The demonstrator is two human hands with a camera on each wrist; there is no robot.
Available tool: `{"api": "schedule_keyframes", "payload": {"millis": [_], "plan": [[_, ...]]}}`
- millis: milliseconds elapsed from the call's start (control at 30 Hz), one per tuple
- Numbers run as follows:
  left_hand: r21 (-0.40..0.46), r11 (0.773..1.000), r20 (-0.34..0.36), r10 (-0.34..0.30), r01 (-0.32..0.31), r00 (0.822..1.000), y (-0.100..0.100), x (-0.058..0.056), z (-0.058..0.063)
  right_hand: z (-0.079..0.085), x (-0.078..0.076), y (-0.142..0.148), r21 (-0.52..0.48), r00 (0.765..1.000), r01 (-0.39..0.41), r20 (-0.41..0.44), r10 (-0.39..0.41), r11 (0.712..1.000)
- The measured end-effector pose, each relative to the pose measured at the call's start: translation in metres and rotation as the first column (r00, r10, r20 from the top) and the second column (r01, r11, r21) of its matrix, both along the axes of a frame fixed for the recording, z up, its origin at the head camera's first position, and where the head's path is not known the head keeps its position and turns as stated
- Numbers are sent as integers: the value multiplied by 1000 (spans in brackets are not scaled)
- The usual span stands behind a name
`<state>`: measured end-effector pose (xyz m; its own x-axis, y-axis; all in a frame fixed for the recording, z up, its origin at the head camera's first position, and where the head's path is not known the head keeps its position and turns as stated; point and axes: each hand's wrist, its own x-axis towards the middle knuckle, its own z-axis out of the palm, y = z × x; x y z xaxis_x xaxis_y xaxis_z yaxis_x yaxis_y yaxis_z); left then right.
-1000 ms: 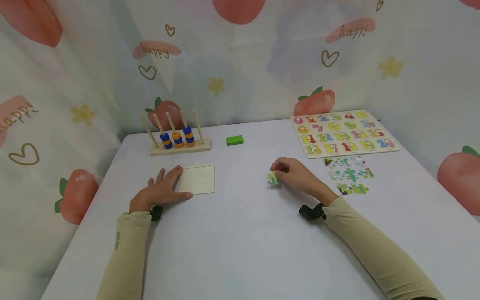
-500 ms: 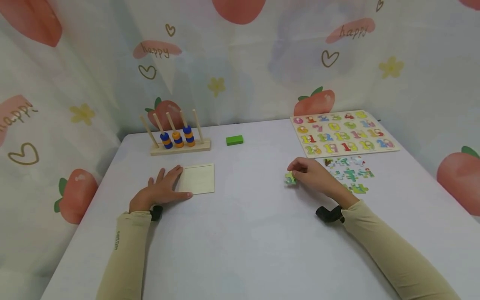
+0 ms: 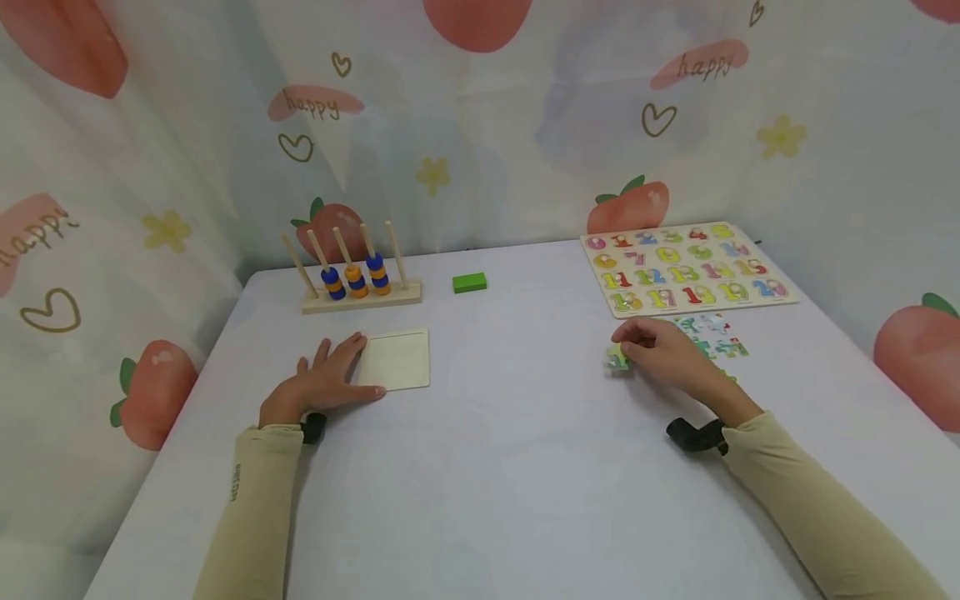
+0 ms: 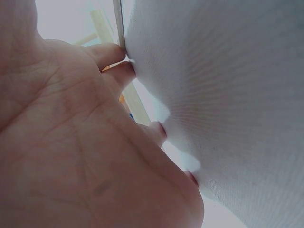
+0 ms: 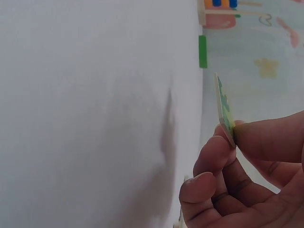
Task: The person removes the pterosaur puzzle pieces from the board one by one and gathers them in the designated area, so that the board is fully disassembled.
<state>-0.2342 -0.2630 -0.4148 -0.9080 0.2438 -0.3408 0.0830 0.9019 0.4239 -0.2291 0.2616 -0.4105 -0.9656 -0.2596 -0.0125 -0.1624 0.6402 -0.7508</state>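
Note:
My left hand [image 3: 318, 385] rests at the left side of a small pale wooden puzzle tray [image 3: 397, 362], its fingers spread with thumb and index at the tray's edges. In the left wrist view, the fingertips [image 4: 126, 71] are down on the white tabletop beside the tray's thin edge [image 4: 118, 21]. My right hand [image 3: 671, 354] pinches a green and yellow jigsaw piece [image 3: 617, 357] between thumb and fingers, just left of the loose pieces. Seen from the right wrist, the piece [image 5: 223, 107] stands nearly edge-on, raised over the table.
Several loose jigsaw pieces [image 3: 729, 347] lie on the right, partly hidden behind my right hand. Behind them is a wooden number board [image 3: 660, 254]. At the back left stands a peg abacus [image 3: 360, 302] with blue and orange beads, near a green block [image 3: 469, 282].
My right hand has moved to the right with the jigsaw piece, from mid-table toward the loose pieces. The left hand and the tray have stayed put.

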Motion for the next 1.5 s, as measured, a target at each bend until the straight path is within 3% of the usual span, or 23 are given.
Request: {"api": "schedule_keyframes", "payload": {"millis": [300, 833, 1100, 1500], "plan": [[4, 1000, -7, 7, -7, 1000, 1, 2, 0, 8, 7, 28, 12, 999, 52, -11, -52, 999], [10, 1000, -4, 7, -7, 1000, 0, 0, 0, 3, 23, 78, 70, 984, 169, -73, -164, 983], [2, 1000, -1, 11, -11, 1000, -1, -1, -1, 5, 31, 97, 101, 975, 222, -54, -217, 970], [17, 1000, 4, 17, -17, 1000, -1, -2, -2, -1, 38, 130, 147, 970, 241, -49, -236, 959]]}}
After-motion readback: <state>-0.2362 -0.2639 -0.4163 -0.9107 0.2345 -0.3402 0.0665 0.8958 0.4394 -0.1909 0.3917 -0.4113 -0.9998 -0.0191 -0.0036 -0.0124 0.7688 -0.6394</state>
